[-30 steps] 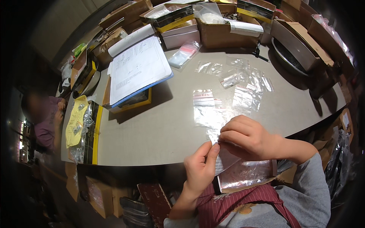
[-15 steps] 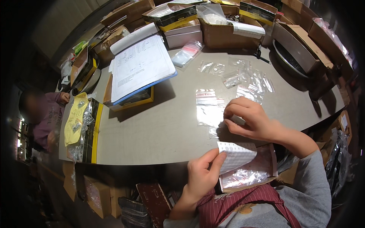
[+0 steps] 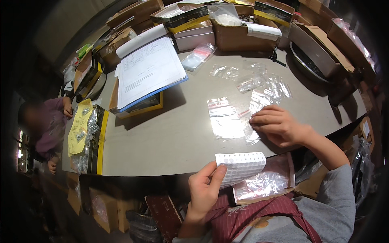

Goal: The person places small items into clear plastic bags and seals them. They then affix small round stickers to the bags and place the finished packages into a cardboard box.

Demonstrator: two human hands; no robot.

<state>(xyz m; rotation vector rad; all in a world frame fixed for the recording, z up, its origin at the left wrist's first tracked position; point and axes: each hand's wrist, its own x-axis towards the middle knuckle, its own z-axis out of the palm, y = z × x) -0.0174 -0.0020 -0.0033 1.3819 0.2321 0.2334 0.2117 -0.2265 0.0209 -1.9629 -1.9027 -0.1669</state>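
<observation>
My left hand (image 3: 206,187) pinches the corner of a white sheet of round grey stickers (image 3: 242,167), held up at the table's front edge. On the table, my right hand (image 3: 279,126) has its fingers drawn together on the edge of a small clear zip bag (image 3: 252,134); the fingertips are partly hidden. Left of it lies an overlapping pile of clear zip bags (image 3: 223,121) with red-striped tops. Beyond that hand are several more small clear bags (image 3: 265,83), some with a tiny ring-shaped piece inside.
An open box of plastic bags (image 3: 265,187) sits against my apron, below the sheet. A clipboard with papers (image 3: 150,73) rests on a box to the left. Cardboard boxes (image 3: 245,38) line the back; a round black tray (image 3: 306,60) stands right. Another person's hand (image 3: 67,106) is far left.
My right hand has come down and right onto the bags, which now lie more spread. My left hand has shifted left with the sticker sheet, which shows flatter.
</observation>
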